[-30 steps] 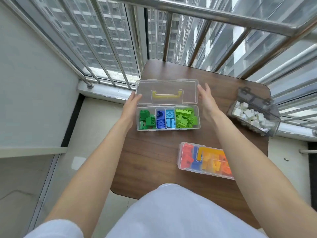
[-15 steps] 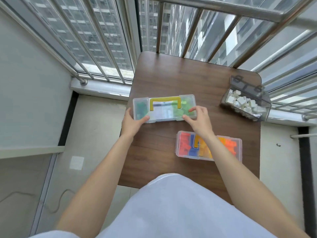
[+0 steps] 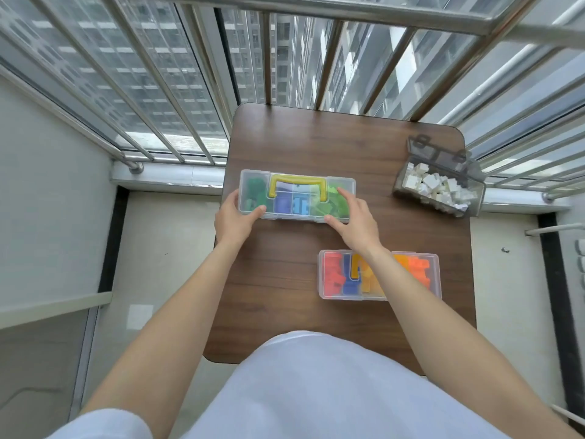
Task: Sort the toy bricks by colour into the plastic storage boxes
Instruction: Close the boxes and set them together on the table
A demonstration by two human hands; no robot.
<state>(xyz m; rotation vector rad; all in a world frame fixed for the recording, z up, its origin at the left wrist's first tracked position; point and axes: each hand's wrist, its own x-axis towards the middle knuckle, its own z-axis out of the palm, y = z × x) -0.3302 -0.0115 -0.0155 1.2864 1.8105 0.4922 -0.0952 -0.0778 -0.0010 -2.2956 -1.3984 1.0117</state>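
A clear plastic box (image 3: 343, 185) with a yellow handle lies shut on the brown table (image 3: 316, 144). Green and blue bricks show through its lid. My left hand (image 3: 235, 218) grips its near left corner. My right hand (image 3: 356, 217) rests on the lid at the near right corner, thumb at the front edge. A second shut box (image 3: 329, 274) holding red, blue, yellow and orange bricks lies nearer me on the right, partly under my right forearm. A dark open box (image 3: 474, 198) of white bricks stands at the far right.
A metal railing (image 3: 316, 7) runs close behind the table. The table's left edge drops to the tiled floor (image 3: 158, 248). Bare tabletop lies behind the green box and in front of my left hand.
The lid of the green and blue box stood open a second ago; it has been brought down shut. Both hands moved from the lid's sides to the box's near corners.
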